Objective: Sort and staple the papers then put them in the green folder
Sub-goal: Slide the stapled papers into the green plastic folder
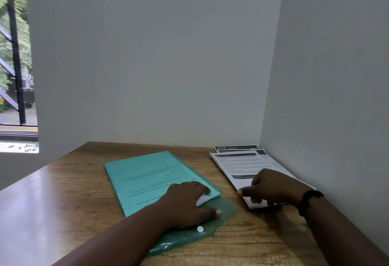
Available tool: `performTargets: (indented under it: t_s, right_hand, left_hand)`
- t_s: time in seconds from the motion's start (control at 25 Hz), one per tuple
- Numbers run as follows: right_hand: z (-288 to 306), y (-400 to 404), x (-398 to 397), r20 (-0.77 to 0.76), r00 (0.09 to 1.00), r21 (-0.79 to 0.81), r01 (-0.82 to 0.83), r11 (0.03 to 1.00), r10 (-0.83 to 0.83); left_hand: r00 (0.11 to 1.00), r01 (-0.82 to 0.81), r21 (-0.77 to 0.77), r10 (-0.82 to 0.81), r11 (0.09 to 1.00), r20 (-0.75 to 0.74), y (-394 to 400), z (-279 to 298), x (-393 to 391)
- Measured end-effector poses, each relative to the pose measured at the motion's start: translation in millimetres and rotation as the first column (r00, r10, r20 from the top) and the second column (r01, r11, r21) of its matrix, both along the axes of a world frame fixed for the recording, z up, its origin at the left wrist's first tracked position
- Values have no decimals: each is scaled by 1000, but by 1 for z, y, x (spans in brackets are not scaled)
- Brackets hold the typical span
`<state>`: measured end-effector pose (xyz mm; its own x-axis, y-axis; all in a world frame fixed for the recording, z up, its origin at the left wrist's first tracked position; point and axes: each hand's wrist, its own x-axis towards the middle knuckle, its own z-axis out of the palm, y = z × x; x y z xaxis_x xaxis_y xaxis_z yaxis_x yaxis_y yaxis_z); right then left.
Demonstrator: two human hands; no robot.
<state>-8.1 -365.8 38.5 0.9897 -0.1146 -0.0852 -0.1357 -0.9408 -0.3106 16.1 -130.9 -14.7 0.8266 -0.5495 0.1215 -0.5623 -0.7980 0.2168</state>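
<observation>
A translucent green folder [151, 177] lies in the middle of the wooden desk [69, 185], with printed papers showing through it. Its flap [223, 217] is open toward me, a white snap button [200, 229] on it. My left hand [187, 200] rests on the folder's near end, fingers on a white paper corner [203, 199] sticking out of the opening, thumb flat on the flap. My right hand [271, 187] hovers with loosely curled fingers over a stack of printed papers [237, 164] at the right; whether it touches them is unclear.
White walls close in the desk at the back and along the right side. A window [14, 55] opens at the far left. A dark band sits on my right wrist [308, 201]. The papers lie close to the right wall.
</observation>
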Motion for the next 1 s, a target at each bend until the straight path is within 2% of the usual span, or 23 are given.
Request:
performTargets:
  t_s: [0.08,0.16,0.32,0.48,0.6,0.72,0.8,0.88,0.96,1.0]
  right_hand:
    - [-3,6,14,156,987,-147,53,988,-30]
    - [-6,17,36,262,965,-202,78,976,-23]
    - [-10,43,100,336,942,-236,87,968,-3]
    - [-18,56,150,333,940,-194,145,970,-74]
    - [-26,54,163,339,937,-281,191,941,-88]
    - [-27,53,160,404,914,-394,206,895,-33]
    - [-17,56,152,460,888,-395,202,896,2]
    - [2,65,138,558,829,-332,184,925,35]
    - [22,83,120,680,729,-238,119,964,78]
    - [28,97,109,723,682,-189,34,981,115]
  left_hand:
    - [1000,-9,-8,9,1000,-11,-1,0,0]
    - [999,-27,-35,26,999,-27,0,2,1]
    - [997,-58,-64,54,996,-56,5,5,5]
    - [993,-87,81,81,993,85,8,-1,14]
    - [989,-129,96,121,987,82,12,-5,24]
    - [989,-150,60,150,987,8,16,-4,30]
    - [984,-176,-28,176,984,-24,16,-1,31]
    - [982,-189,-236,182,953,-50,15,3,32]
    - [983,-183,-493,149,850,-108,14,7,31]
    - [982,-182,-593,115,784,-150,13,8,29]
